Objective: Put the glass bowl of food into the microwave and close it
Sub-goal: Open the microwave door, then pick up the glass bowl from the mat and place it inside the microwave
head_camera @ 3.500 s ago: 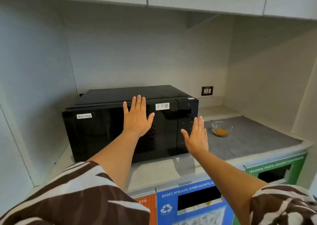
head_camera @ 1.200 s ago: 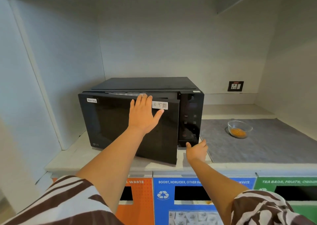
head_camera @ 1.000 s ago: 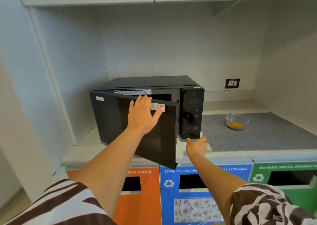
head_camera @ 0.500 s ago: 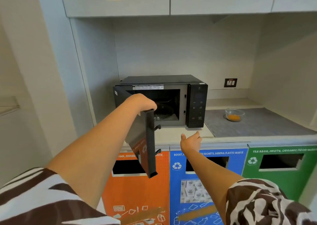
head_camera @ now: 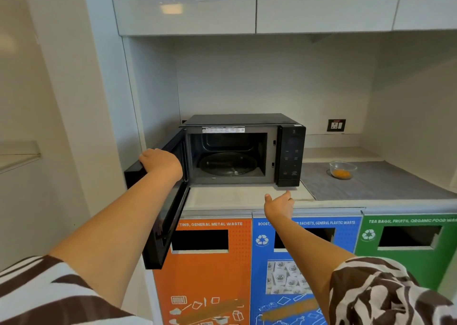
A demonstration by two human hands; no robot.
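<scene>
A black microwave (head_camera: 289, 151) stands on the counter with its cavity exposed and a glass turntable (head_camera: 228, 164) inside. Its door (head_camera: 164, 220) is swung wide to the left. My left hand (head_camera: 160, 162) grips the top edge of that door. My right hand (head_camera: 279, 206) hovers over the counter's front edge below the control panel, fingers loosely apart, holding nothing. The small glass bowl (head_camera: 342, 170) with orange food sits on the grey mat (head_camera: 385, 183) to the right of the microwave, well apart from both hands.
White cabinets (head_camera: 188, 5) hang above the niche. A wall socket (head_camera: 336, 125) is behind the mat. Below the counter (head_camera: 235, 198) are an orange bin (head_camera: 210, 262), a blue bin (head_camera: 306, 250) and a green bin (head_camera: 408, 245). A side wall (head_camera: 106, 102) closes the left.
The door has swung from shut to fully open, with my left hand moving from its face to its top edge. My view has backed away from the counter. The bowl has not moved.
</scene>
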